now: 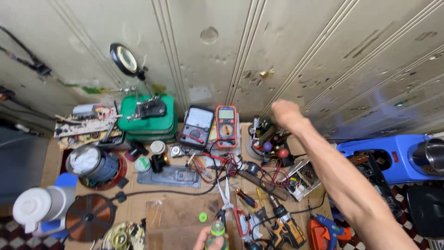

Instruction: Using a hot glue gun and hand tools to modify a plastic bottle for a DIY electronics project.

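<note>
Workbench (175,217), cardboard-topped, pushed against a dented cream metal wall (277,41); surface crowded. Right arm crosses the frame diagonally from lower right, its right hand (283,112) raised above the tool cup (259,139) at the back of the bench, seen from behind as a closed knob; cannot tell whether the fingers grip anything or how far they are curled. Blue plastic stool or case (393,157) off the bench's right edge. Stack of green trays (152,121) at back left, carrying a magnifier stand whose lens (124,59) rises above. Copper coil disc (89,216) front left, white jug (39,208) beside it. Two meters stand side by side at back centre: a dark analogue one (197,126) and an orange digital one (226,126), red and black leads tangled in front. Yellow cordless drill (286,229) and a blue glue gun (330,227) lie front right. Scissors (226,196) lie near centre, blades pointing away. Left hand (210,240) at the bottom edge, fingers wrapped round a small clear bottle (217,231) with a green collar, held upright. A small green cap (203,216) lies loose on the cardboard just beside it, apart from the bottle. Judgement: the bottle appears uncapped and ready in hand; recapping it is left undone.
</note>
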